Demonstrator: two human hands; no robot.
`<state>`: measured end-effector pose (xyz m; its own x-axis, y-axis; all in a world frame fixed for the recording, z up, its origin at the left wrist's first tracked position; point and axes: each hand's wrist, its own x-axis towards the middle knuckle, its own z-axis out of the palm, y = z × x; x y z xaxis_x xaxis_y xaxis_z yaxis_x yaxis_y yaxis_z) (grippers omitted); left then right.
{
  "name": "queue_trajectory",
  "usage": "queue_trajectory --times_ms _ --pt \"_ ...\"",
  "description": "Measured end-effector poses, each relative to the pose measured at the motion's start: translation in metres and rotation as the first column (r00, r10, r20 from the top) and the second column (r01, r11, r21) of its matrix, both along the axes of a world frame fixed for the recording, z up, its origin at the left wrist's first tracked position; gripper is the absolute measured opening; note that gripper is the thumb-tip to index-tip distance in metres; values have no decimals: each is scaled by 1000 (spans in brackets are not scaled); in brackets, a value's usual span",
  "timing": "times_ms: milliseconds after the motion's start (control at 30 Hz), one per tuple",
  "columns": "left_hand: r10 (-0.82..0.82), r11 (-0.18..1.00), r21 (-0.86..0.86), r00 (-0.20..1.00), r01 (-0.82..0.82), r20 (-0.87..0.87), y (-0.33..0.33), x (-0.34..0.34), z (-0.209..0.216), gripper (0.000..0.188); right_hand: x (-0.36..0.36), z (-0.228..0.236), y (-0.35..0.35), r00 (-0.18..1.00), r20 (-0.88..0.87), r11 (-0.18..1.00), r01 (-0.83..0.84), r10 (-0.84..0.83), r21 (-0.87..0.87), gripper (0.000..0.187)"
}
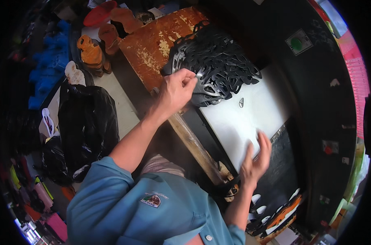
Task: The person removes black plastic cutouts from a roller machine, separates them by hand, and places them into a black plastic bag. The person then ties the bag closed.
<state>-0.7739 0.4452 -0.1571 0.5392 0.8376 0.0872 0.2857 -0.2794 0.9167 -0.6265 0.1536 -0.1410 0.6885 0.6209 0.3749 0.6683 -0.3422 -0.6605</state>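
Observation:
A heap of flat black cut-out pieces with holes (218, 57) is piled across the wooden tabletop and the far end of a white board (230, 126). At the heap's near left edge is my left hand (177, 90), its thumb and forefinger pinched together against the pieces. What lies between those fingertips is too small to make out. Over the right edge of the white board, my right hand (255, 161) has its fingers apart, slightly blurred, with nothing in it. One small dark teardrop-shaped piece (241, 102) lies alone on the board, between my right hand and the heap.
The worn brown tabletop (140, 49) extends left of the heap. A black plastic bag (87, 122) stands at the left, below stacked brown sole-shaped forms (91, 51). A dark panel (316, 94) rises on the right. Orange and white sheets (283, 216) lie at lower right.

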Motion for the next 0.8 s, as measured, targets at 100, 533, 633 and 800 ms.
queue_trajectory --times_ms 100,533,633,800 --pt "4 1000 31 999 -6 44 14 -15 -1 27 -6 3 120 958 35 959 -284 283 19 51" --pt "113 910 -414 960 3 255 81 -4 -6 66 11 -55 191 936 82 940 -340 342 -28 60" --pt "-11 807 -575 977 135 214 94 0 -6 49 14 -50 193 945 52 945 -325 323 41 55" --pt "-114 940 -336 984 63 -134 86 17 10 57 11 -43 199 957 66 952 -289 283 99 51"
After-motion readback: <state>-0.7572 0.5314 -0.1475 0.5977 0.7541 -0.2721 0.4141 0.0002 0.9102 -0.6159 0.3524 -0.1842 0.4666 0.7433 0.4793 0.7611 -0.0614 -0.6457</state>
